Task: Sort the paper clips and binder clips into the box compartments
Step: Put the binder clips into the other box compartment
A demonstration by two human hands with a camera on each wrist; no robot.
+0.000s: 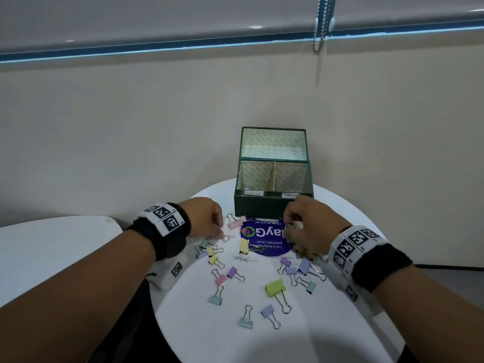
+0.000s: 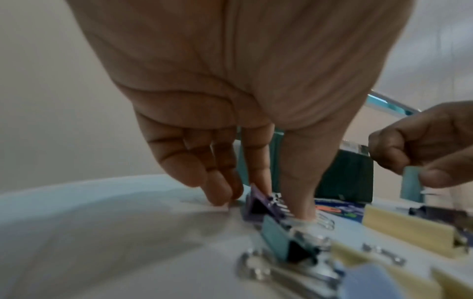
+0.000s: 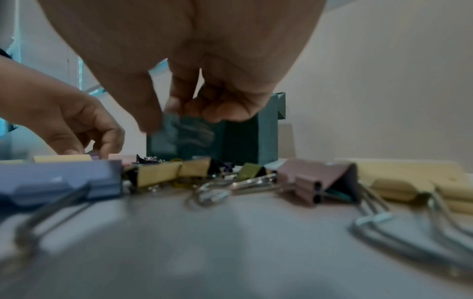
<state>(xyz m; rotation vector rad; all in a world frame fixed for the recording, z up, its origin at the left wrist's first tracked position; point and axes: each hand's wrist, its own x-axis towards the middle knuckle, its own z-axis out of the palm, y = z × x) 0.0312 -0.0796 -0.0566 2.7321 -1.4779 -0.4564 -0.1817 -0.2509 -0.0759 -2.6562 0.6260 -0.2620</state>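
A dark green box stands open at the back of the round white table, with a divider splitting it into two compartments. Several pastel binder clips lie scattered in front of it, among them a large green one. A pink paper clip lies on a blue sticker. My left hand reaches down to the table left of the box, thumb and forefinger pinching a purple binder clip. My right hand hovers just before the box front, pinching a teal binder clip.
The box lid stands upright against the beige wall. A second white table adjoins on the left, with a dark gap between the two. More clips, yellow and pink, lie close under my right wrist.
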